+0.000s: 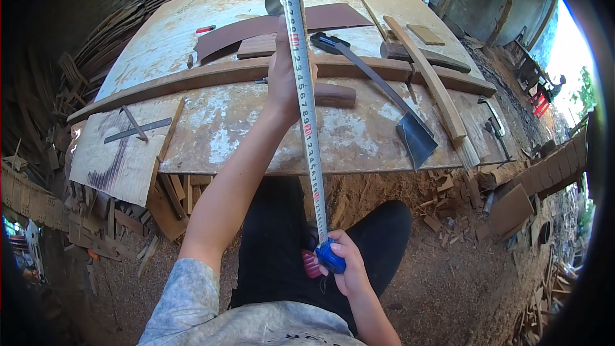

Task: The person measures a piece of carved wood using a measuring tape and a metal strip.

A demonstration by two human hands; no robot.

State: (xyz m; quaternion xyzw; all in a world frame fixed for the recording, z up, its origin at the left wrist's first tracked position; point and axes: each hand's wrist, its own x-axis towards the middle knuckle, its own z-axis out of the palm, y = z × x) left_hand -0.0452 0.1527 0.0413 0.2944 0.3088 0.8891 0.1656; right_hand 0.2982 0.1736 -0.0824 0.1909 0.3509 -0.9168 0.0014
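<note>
A blue tape measure is held in my right hand above my lap, its fingers wrapped round the case. From it the white blade runs out away from me, over the workbench. My left hand is closed behind the blade at its upper part, beside a long wooden strip; its fingers are mostly hidden by the blade, and a wooden piece sticks out to their right. Beyond lies a brown curved sheet on the bench.
The worn workbench carries a metal square on a board at left, a long dark tool, a wooden bar and a clamp at right. Wood scraps litter the floor.
</note>
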